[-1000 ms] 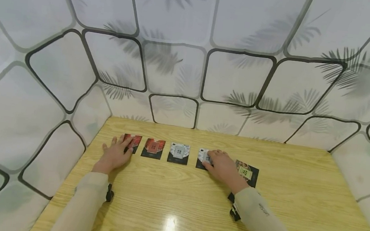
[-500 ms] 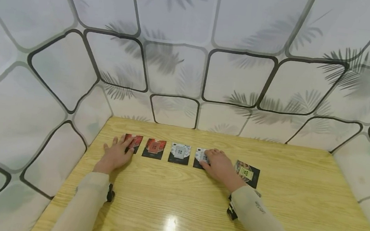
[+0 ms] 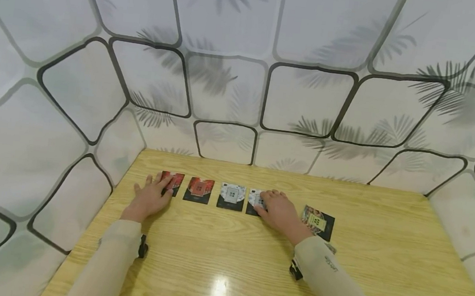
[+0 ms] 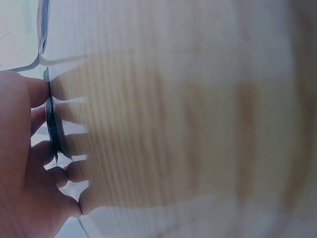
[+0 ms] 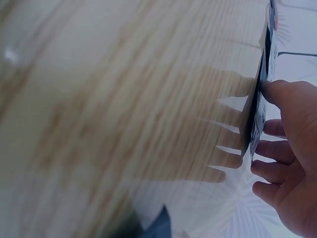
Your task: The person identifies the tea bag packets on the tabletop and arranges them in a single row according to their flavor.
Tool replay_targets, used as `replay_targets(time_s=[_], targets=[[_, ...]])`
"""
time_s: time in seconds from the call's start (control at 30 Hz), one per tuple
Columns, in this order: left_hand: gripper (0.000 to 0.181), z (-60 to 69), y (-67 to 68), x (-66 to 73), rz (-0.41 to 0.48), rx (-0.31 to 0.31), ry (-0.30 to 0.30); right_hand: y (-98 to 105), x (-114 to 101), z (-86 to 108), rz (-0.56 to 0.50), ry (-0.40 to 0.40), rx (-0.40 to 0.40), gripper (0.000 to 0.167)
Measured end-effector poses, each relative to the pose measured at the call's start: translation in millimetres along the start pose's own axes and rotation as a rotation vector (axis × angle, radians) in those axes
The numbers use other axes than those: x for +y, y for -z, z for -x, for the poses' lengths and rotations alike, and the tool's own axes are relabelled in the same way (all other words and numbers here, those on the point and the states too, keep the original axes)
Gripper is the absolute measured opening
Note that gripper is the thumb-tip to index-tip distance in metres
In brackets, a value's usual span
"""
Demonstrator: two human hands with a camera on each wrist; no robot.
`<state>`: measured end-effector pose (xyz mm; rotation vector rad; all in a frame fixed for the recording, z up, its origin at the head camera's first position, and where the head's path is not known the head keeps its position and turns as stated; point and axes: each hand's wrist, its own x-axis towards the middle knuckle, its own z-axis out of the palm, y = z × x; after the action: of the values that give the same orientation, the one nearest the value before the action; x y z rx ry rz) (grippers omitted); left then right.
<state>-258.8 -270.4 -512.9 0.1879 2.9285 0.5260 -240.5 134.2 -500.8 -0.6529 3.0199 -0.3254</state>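
Flat square cards or packets lie in a row along the back of the wooden table. My left hand (image 3: 148,199) rests with spread fingers on the leftmost red-and-black packet (image 3: 176,180); the left wrist view shows its dark edge (image 4: 52,121) under the fingertips. My right hand (image 3: 280,212) presses its thumb and fingertips on a white-and-black packet (image 3: 254,200), partly covering it. In the right wrist view that packet (image 5: 258,109) lies flat beneath the thumb. Between the hands are a second red-and-black packet (image 3: 199,190) and another white-and-black packet (image 3: 231,196).
Right of my right hand lies a tilted dark packet (image 3: 317,222) with a yellow label. A greyish edge (image 3: 330,247) shows by the right sleeve, mostly hidden. A patterned wall (image 3: 286,148) closes off the table's (image 3: 208,247) back.
My right hand has slid slightly left with the white-and-black packet, narrowing the gap to its neighbour. The left hand stays on the red packet. The whole view has shifted a little.
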Motion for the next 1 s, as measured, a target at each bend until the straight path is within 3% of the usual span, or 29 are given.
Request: replay_targets(time_s=[0.37,0.57,0.7,1.0], targets=[[0.062,-1.0,1.1,0.7,0.000,0.000,0.004,2,2,-0.7,0.031,0.014,0.008,0.053],[0.062,-1.4,-0.1,-0.8,-0.003,-0.002,0.003,21,7,4.2,0.036,-0.003,0.038,0.055],[0.062,-1.9,-0.5,-1.0,-0.007,0.001,0.000,31,18,9.8,0.019,-0.041,0.033,0.056],[0.061,-0.3,0.1,0.8,-0.008,0.006,-0.007,31,51,32.0,-0.015,-0.081,0.066,0.057]])
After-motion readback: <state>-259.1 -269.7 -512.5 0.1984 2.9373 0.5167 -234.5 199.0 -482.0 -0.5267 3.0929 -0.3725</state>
